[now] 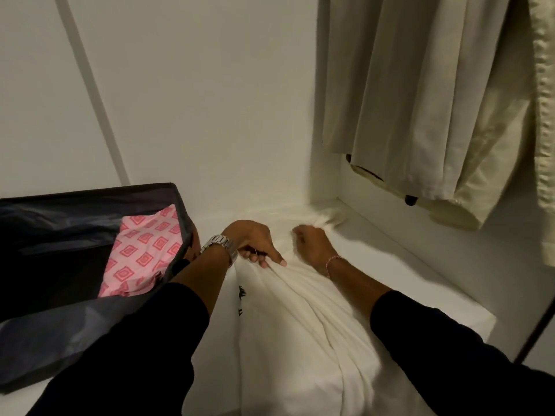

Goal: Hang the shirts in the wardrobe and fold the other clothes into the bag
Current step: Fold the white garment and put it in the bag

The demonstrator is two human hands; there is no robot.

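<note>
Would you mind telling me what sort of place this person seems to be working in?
Most likely inside a white built-in wardrobe or closet at home. Cream garments hang at upper right above a white shelf, where both hands grip a white garment; a dark fabric bag beside it holds pink patterned cloth.

The soft white cloth garment [303,319] looks matt and creased. The dark grey fabric bag [60,334] has a faint synthetic sheen. The pink diamond-print cloth [141,250] is matt. The silver metal link watch [220,246] gleams. The cream hanging shirts [420,94] look smooth and woven.
</note>
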